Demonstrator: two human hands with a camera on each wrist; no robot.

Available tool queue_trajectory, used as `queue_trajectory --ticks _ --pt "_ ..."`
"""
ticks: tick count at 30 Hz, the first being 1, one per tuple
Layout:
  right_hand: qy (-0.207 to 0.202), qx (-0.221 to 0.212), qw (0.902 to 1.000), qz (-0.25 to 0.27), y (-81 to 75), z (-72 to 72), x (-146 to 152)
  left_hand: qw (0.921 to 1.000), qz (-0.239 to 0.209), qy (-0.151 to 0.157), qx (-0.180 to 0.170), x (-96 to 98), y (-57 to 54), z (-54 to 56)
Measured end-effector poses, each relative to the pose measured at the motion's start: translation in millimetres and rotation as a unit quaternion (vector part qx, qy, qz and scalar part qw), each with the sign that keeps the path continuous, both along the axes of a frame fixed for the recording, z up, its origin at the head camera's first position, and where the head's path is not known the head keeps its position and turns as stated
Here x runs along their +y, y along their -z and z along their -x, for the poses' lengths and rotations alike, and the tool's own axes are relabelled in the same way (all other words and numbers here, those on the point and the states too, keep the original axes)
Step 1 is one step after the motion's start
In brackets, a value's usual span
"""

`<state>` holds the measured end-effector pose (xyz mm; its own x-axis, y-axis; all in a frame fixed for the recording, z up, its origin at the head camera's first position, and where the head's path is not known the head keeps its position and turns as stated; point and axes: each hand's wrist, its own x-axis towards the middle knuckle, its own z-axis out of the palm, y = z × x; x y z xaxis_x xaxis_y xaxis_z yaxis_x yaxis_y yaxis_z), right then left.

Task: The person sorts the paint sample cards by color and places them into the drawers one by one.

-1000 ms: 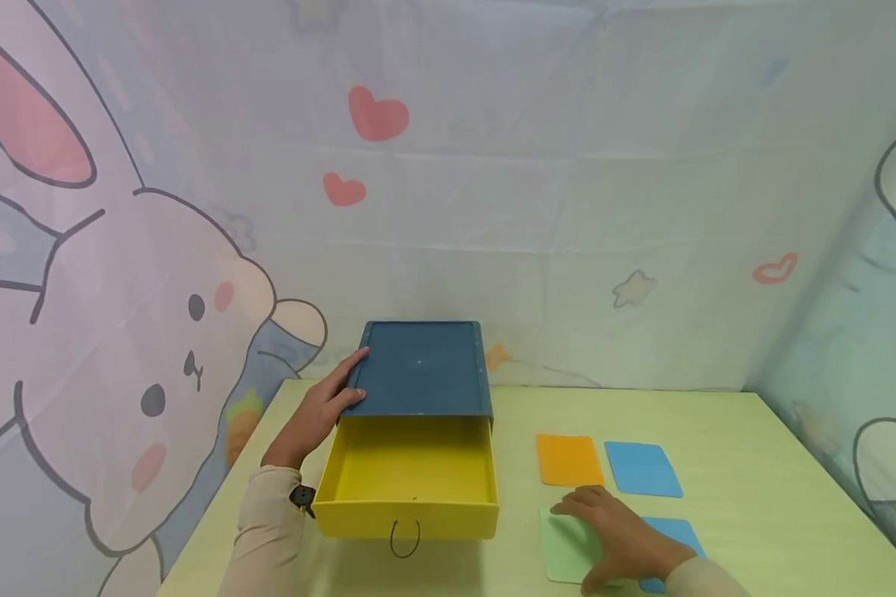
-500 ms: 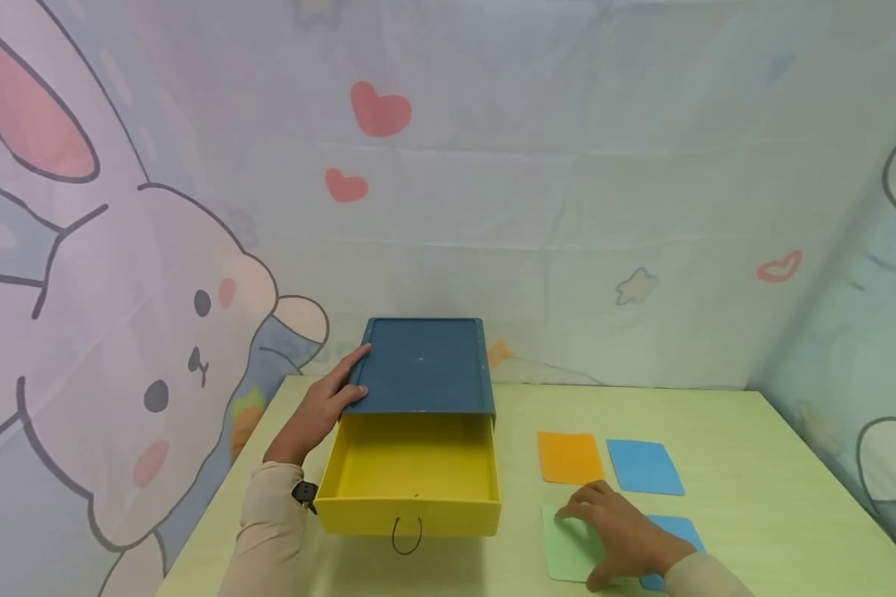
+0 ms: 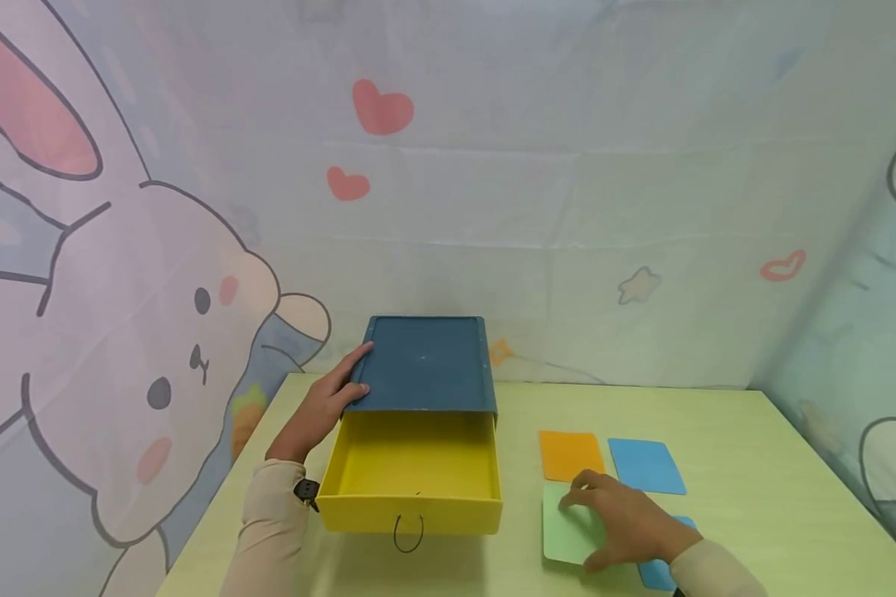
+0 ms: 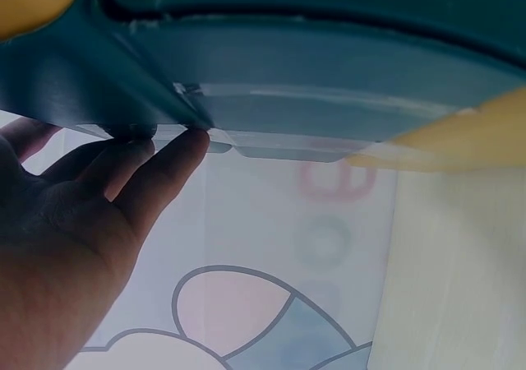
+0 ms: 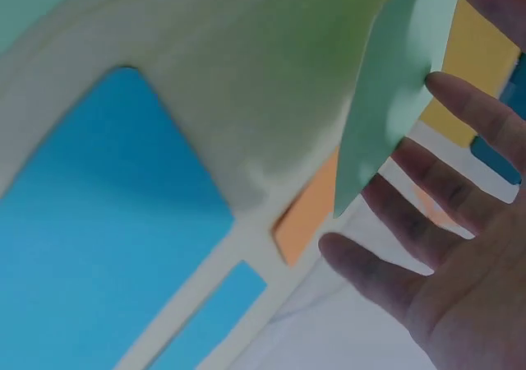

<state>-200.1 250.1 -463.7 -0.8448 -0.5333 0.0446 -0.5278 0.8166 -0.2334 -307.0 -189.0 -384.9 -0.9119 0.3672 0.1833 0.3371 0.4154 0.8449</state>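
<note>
A dark blue storage box stands on the table with its yellow drawer pulled out toward me. My left hand rests against the box's left side, its thumb and a fingertip at the top edge; the left wrist view shows the fingers fairly straight as they touch the side. With my right hand I hold a light green card between thumb and fingertips. In the right wrist view this card is tilted and raised off the table.
An orange card and a blue card lie behind the right hand. Another blue card is partly hidden under the right wrist. A thin loop handle hangs at the drawer front. A printed cloth backs the table.
The right hand has taken hold of the green card and lifted it a little off the table, slightly away from me. The left hand stays at the box.
</note>
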Motion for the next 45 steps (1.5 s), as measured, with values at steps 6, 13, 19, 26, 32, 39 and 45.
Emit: queue_trajectory --ticks 6,13,19,26,32,39,45 --pt "0.008 0.004 0.9999 0.008 -12.7 -1.1 0.3 1.0 -0.003 0.001 0.0 -0.1 -0.2 0.7" --pt "0.001 0.039 0.9992 0.003 -34.7 -1.3 0.8 1.0 -0.002 0.002 0.0 -0.3 1.4 1.5" --pt "-0.018 0.067 0.9976 -0.008 -55.1 0.0 -2.5 1.0 -0.007 0.004 0.002 0.9 1.8 2.4" --pt "-0.039 0.088 0.9954 0.001 -80.3 -1.1 -6.6 1.0 -0.006 0.002 0.002 0.4 2.5 2.5" --pt "-0.044 0.103 0.9937 0.003 -102.6 -3.7 -8.7 1.0 -0.006 0.002 0.001 -0.5 2.8 1.9" --pt "-0.05 0.116 0.9921 0.004 -122.5 -3.7 -14.2 1.0 -0.005 0.001 0.0 -0.3 2.5 1.6" --pt "-0.067 0.128 0.9896 0.007 -140.3 -3.8 -19.7 1.0 -0.005 0.0 -0.002 0.6 2.3 1.6"
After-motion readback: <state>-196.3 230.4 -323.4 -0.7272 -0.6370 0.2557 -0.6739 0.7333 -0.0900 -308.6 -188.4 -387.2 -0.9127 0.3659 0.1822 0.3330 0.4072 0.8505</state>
